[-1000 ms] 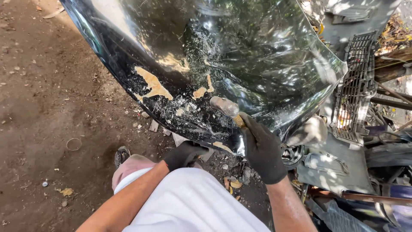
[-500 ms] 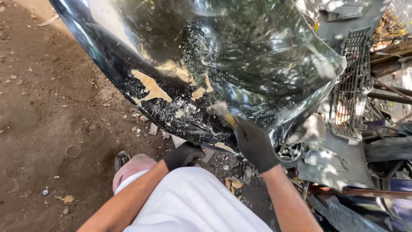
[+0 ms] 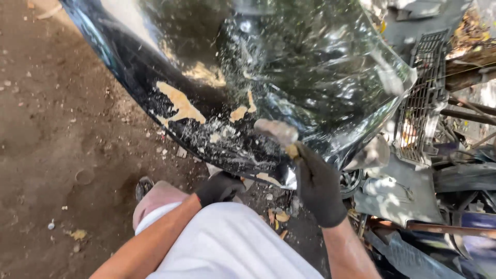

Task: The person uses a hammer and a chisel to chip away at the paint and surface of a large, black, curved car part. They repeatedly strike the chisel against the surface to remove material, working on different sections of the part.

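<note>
Ground: bare dirt (image 3: 57,134) outdoors, scrap and a grey grille (image 3: 421,98) at 3 o'clock.
Head view, panel: glossy black car body panel (image 3: 289,67) fills 12 o'clock; tan patches of stripped paint (image 3: 181,103) toward its lower edge.
Right hand (image 3: 318,188): gloved, closed around a blurred scraper (image 3: 279,132) touching the panel.
Left hand (image 3: 219,187): gloved; grasp cannot be told, under the panel's bottom edge at 6 o'clock.
Advice: keep the blade shallow, brace the edge firmly.
</note>
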